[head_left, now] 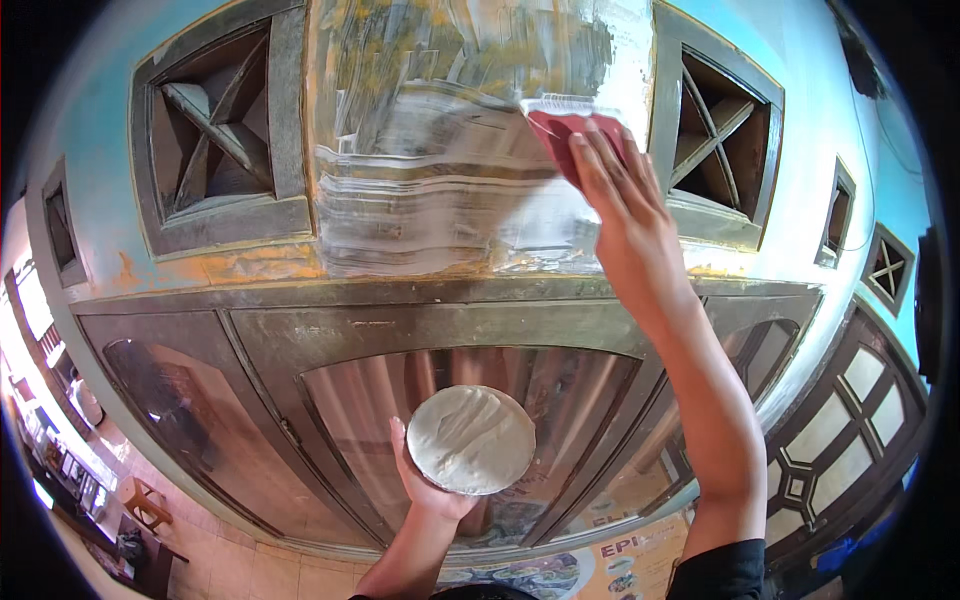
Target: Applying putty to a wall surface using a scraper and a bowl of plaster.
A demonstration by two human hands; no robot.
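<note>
My right hand is raised and presses a flat red scraper against the wall patch, its fingers spread along the scraper's back. White paste lines the scraper's upper edge. The wall patch shows streaks of white and grey filler over yellowish and dark areas. Lower down, my left hand holds a round container from below and the side. Pale, creamy paste fills it to the rim, with smeared ridges on top. Most of the left fingers are hidden beneath the container.
Wooden vent frames with crossed slats, one left and one right, flank the patch. Below runs a brown wooden frame with glass panes. A small wooden stool stands at lower left. A printed banner lies at the bottom.
</note>
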